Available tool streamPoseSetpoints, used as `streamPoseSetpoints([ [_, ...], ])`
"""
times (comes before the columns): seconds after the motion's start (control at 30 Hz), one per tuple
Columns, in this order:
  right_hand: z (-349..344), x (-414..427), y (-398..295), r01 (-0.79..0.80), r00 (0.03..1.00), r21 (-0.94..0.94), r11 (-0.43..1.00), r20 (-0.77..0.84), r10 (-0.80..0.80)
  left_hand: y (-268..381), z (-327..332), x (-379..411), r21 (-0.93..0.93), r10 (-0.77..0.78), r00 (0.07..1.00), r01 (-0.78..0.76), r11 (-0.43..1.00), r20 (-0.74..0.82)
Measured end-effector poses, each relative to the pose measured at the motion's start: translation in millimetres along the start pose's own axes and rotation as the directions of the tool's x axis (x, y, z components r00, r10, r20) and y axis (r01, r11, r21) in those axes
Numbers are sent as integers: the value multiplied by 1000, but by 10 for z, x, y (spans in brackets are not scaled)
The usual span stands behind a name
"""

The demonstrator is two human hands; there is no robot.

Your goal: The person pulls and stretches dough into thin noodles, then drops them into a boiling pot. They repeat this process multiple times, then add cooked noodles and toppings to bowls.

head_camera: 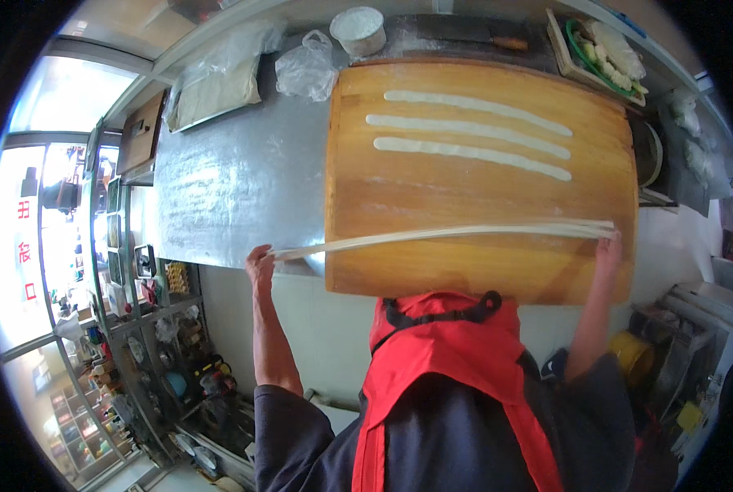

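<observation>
A long pale strand of dough stretches between my two hands, over the near part of a wooden board. My left hand grips one end beyond the board's left edge, near the front of the metal counter. At the board's right side, my right hand has hold of the other end, where the strand looks doubled. The strand is slightly blurred. Farther back on the board lie three separate dough strips, roughly parallel: a far strip, a middle strip and a near strip.
A metal counter extends left of the board. Behind stand a plastic bag, a white tub of white powder, a cleaver and a tray with a green basket. A cloth-covered tray sits back left.
</observation>
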State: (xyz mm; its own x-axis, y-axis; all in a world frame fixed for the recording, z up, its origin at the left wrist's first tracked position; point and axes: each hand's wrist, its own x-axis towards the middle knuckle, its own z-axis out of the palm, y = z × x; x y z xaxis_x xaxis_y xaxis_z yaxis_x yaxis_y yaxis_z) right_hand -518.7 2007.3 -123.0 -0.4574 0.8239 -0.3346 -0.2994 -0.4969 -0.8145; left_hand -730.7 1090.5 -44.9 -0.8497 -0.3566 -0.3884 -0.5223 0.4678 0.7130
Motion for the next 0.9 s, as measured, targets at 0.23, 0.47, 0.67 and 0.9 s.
streamPoseSetpoints([
  [0.23,459,-215,195,-114,993,-20,993,-19,114,-44,78,43,674,377,905,-154,722,-198],
  [0.47,1156,-684,-608,-33,990,-49,998,132,39,1085,-134,-964,-286,137,931,-241,927,-338],
  [0.67,150,328,-252,-14,986,-203,979,157,47,-13,-57,-168,879,400,914,-133,458,-70],
  [0.9,960,8,-49,-103,980,-135,986,157,124,13,-70,-661,423,246,933,-118,898,-263],
])
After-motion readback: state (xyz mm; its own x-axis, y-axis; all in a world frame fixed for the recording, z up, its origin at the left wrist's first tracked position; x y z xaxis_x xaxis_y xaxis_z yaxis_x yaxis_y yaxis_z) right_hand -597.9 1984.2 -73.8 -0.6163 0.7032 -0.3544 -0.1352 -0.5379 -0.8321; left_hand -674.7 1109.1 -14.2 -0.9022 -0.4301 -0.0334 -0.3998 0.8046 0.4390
